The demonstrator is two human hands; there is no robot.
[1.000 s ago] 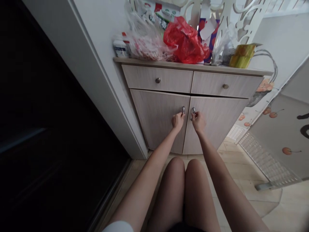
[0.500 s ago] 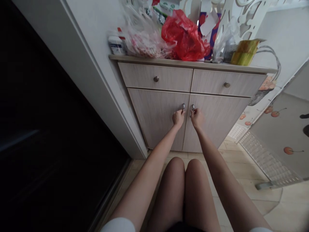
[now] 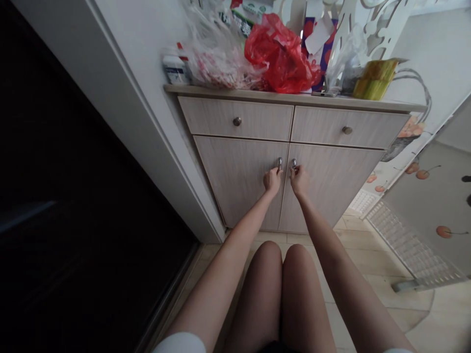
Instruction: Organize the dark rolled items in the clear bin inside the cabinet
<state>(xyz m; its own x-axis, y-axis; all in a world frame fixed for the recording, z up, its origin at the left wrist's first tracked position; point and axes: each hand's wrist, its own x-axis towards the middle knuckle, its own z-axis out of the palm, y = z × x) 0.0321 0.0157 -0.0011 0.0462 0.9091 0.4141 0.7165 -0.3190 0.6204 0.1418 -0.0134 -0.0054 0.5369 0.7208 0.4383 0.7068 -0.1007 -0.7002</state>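
The left hand [image 3: 273, 180] pinches a chrome handle [image 3: 279, 163] at one o'clock; the right hand [image 3: 300, 180] pinches a second chrome handle [image 3: 294, 163] at eleven, on pale wood-grain cabinet doors [image 3: 235, 181].

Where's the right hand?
In the head view, right hand is on the metal handle of the lower right cabinet door, beside left hand on the left door's handle.

Left hand [image 3: 273, 180], right hand [image 3: 299, 180] raised, just apart (both curled).

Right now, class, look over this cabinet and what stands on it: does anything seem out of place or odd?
Yes: a red plastic bag and a clear plastic bag sit bunched in a loose heap on the cabinet top, looking untidy above the plain, closed cabinet doors.
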